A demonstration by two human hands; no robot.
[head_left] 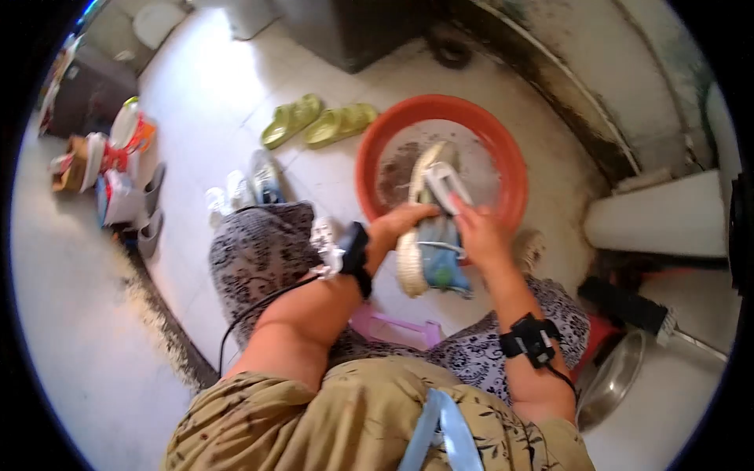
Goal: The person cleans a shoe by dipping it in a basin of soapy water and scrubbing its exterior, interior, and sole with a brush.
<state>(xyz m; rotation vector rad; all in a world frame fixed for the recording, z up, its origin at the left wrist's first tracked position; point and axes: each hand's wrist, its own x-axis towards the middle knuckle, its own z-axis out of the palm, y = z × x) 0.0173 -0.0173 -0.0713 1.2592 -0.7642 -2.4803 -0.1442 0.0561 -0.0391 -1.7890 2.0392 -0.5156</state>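
Note:
In my left hand (399,225) is a blue shoe (441,263) with a pale, cream-coloured sole, gripped by its side with the toe pointing away from me. My right hand (481,234) is closed on a white scrubbing brush (448,185) with a looped handle, which lies against the shoe's front part. Its bristles are hidden. Both are over the near part of an orange-red basin (518,161) on the floor, which contains cloudy, greyish liquid with dark patches. Black straps with small devices sit on both my wrists.
Green slippers (330,124) lie beyond the basin to the left. Another blue-grey shoe (265,177) and whitish shoes stand beside my left knee. A pink plastic stool (397,326) shows between my legs. At right are a metal bowl (616,381) and a black brush (624,304).

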